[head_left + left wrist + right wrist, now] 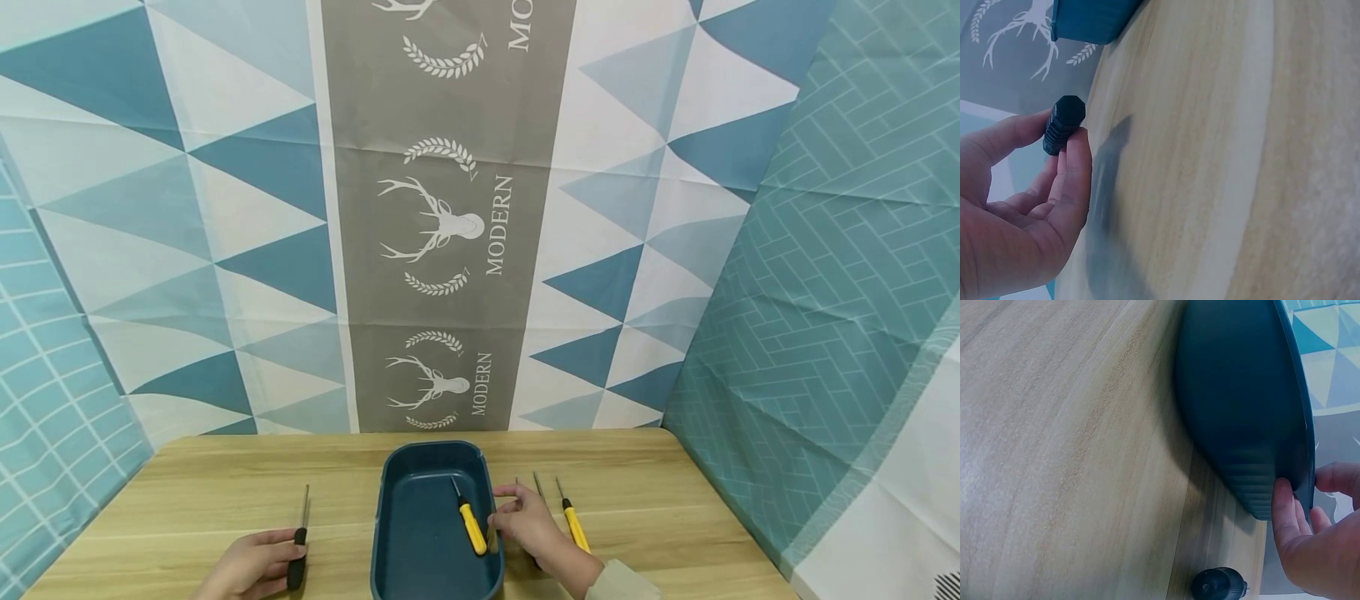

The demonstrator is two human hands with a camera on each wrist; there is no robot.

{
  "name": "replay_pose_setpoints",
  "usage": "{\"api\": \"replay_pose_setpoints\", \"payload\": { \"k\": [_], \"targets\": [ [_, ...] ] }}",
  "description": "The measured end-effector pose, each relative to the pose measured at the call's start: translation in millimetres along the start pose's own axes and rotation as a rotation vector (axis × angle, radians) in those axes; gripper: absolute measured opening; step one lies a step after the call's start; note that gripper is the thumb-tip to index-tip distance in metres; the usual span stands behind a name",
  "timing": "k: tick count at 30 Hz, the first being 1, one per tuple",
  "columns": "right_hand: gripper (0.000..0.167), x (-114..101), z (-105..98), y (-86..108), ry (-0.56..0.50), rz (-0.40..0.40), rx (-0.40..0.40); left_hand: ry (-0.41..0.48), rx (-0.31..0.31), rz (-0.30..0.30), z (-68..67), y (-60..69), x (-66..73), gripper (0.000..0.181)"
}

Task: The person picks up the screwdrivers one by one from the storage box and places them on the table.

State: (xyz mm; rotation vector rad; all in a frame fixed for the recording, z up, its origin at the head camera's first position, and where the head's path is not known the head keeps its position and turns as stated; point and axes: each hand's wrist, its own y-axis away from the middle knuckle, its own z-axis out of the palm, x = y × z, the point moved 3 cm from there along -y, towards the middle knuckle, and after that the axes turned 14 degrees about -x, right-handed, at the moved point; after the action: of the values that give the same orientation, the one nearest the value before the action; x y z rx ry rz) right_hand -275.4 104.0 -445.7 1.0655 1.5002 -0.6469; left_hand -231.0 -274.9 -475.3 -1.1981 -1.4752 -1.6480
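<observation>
My left hand [255,567] pinches the black handle of a screwdriver [297,558] between thumb and fingers, left of the bin. Its metal shaft points away from me. In the left wrist view the handle's faceted end [1069,109] faces the camera. A dark blue plastic bin [401,533] stands in the middle of the table. Inside it, by the right wall, lies a yellow-handled screwdriver [471,527]. My right hand [531,525] grips the bin's right rim; the right wrist view shows fingers against the outer wall. A narrow brownish patch by the thumb is unclear.
Right of my right hand lies another yellow screwdriver [573,523]. Beside it, thin metal shafts [538,483] show, partly covered by the hand. A black handle end [1217,584] lies near the bin. Patterned cloth [435,250] hangs behind the wooden table [337,467].
</observation>
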Motion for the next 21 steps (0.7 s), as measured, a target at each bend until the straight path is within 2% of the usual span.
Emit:
{"api": "replay_pose_setpoints", "payload": {
  "k": [7, 14, 21],
  "targets": [
    [0.042, -0.6, 0.3, 1.1, 0.001, 0.003, 0.004, -0.017, -0.02, 0.008, -3.8, 0.6, -2.0, 0.055],
    [0.042, -0.9, 0.3, 1.0, 0.005, 0.004, 0.005, -0.05, 0.054, -0.021, -4.7, -0.2, -2.9, 0.054],
    [0.041, -0.9, 0.3, 1.0, 0.005, 0.007, 0.005, -0.067, 0.075, -0.033, -6.6, 0.7, -2.6, 0.053]
  ]
}}
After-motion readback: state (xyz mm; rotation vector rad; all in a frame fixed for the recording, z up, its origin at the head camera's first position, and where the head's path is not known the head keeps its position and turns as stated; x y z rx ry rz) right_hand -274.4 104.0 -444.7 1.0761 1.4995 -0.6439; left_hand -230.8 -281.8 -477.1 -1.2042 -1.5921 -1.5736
